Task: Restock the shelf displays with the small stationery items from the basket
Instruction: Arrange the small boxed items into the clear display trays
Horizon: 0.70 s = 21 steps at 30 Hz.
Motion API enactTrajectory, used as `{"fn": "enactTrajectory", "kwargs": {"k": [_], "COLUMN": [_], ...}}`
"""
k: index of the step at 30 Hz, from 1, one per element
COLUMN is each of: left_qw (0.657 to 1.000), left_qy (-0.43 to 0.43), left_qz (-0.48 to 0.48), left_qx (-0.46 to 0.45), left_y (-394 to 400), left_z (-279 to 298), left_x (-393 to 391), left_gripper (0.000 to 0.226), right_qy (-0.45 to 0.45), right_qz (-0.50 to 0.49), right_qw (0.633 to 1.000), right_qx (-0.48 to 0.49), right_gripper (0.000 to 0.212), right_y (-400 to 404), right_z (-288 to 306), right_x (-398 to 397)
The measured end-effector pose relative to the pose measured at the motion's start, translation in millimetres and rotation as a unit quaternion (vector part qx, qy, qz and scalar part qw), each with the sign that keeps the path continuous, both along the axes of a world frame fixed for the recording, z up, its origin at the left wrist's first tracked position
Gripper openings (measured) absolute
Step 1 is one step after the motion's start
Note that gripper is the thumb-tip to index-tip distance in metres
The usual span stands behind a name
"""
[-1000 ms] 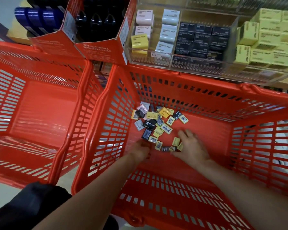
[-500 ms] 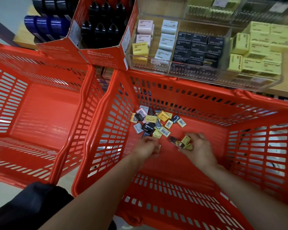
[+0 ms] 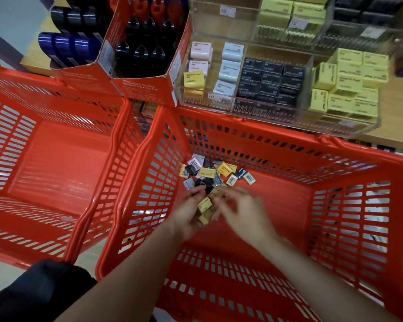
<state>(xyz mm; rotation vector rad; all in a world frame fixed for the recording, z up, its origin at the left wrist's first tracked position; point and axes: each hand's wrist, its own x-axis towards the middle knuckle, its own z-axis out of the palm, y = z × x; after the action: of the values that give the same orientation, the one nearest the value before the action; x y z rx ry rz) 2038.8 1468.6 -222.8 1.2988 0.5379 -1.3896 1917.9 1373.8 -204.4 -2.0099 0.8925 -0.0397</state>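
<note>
Basket [image 3: 242, 140] with small boxes [image 3: 216, 173] inside

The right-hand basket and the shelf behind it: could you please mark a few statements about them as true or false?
1. The left hand holds small yellow boxes. True.
2. The pile of small boxes lies in the left-hand basket. False: it lies in the right-hand basket; the left-hand basket shows none.
3. The clear display tray has a compartment of black boxes. True.
4. The right hand rests on the shelf. False: it is inside the right-hand basket, beside the left hand.
5. The red cardboard carton holds yellow boxes. False: it holds dark and red sharpeners.
</note>
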Motion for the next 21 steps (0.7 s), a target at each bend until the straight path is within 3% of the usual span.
{"fn": "enactTrajectory", "kwargs": {"k": [2,5,7,14,18,21], "left_qw": [0.999,0.994,0.992,0.991,0.990,0.992], "left_qy": [-0.020,-0.054,-0.060,-0.030,-0.003,0.016], "left_qz": [-0.020,-0.072,-0.094,-0.107,-0.121,-0.122], "left_qx": [0.024,0.061,0.065,0.070,0.068,0.043], "left_y": [2.4,7.5,11.8,17.6,9.8,-1.0], "left_z": [-0.4,-1.4,-4.5,-7.0,-5.5,-0.2], "left_x": [8.8,17.9,19.9,19.8,13.1,8.1], "left_gripper": [0.016,0.017,0.017,0.021,0.034,0.042], "right_qy": [0.035,0.136,0.153,0.126,0.051,-0.048], "right_qz": [-0.045,0.022,0.055,0.034,-0.109,-0.065], "right_qw": [0.997,0.989,0.984,0.986,0.993,0.993], "right_qx": [-0.058,-0.054,-0.068,-0.100,-0.001,0.089], "right_gripper": [0.027,0.049,0.057,0.041,0.033,0.041], "right_y": [-21.0,-25.9,-18.0,-24.0,-14.9,8.6], "right_z": [-12.8,-42.8,-59.6,-72.9,-44.8,-21.7], "right_x": [1.2,11.1,19.4,8.6,1.7,9.8]}}
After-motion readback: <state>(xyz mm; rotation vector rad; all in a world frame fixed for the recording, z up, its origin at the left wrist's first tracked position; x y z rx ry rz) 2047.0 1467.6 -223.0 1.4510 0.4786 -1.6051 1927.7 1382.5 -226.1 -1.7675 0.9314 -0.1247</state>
